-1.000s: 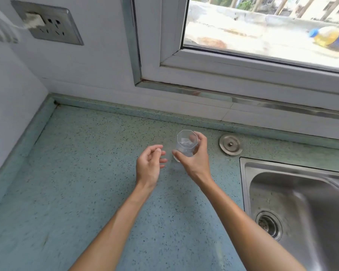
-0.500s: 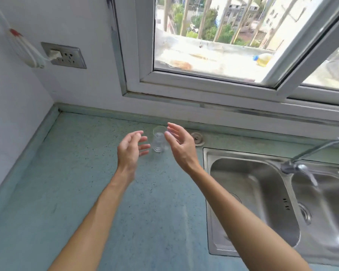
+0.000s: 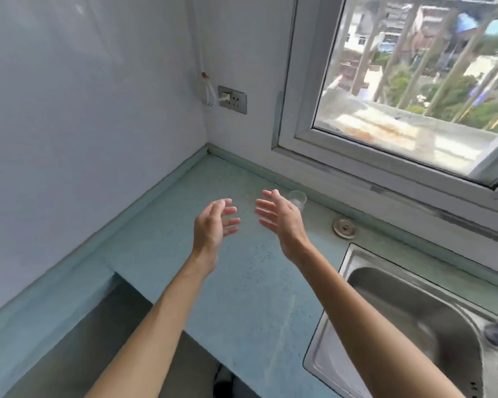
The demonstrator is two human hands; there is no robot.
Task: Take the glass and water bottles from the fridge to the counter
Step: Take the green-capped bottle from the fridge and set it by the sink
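Observation:
A small clear glass (image 3: 298, 198) stands upright on the pale blue speckled counter (image 3: 242, 282), close to the back wall under the window. My right hand (image 3: 279, 218) hovers just in front of it with fingers spread, hiding its lower left part, and holds nothing. My left hand (image 3: 213, 225) floats a little to the left, fingers loosely apart and empty. No water bottles or fridge are in view.
A steel sink (image 3: 408, 326) fills the right side, with a round metal cap (image 3: 344, 228) on the counter behind it. A window (image 3: 414, 81) stands above. A wall socket (image 3: 233, 99) with a plugged cable sits near the corner. The counter's front edge drops off at lower left.
My right hand has let go of the glass and both hands have drawn back from it. The glass now stands alone on the counter; my view has swung left and upward.

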